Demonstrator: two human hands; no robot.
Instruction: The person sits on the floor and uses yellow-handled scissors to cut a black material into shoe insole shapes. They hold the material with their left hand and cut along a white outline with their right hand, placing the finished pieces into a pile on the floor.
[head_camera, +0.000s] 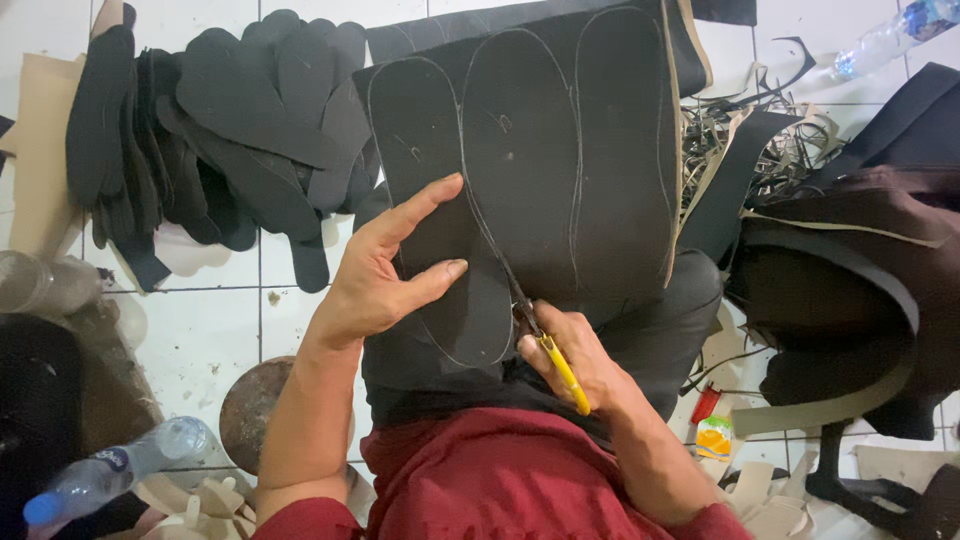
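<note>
The right hand (570, 360) is gripping yellow scissors (548, 352), cutting the black sheet (560, 150) on the lap; the left hand (385, 270) is lying spread flat on it. Staying on the traced line (480, 215) matters.

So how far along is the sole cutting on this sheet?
Done: a pile of cut black soles lies on the floor. In hand: the left hand steadies the black sheet while the right hand works yellow-handled scissors along the first traced outline. Left: two more traced outlines, uncut.
</note>
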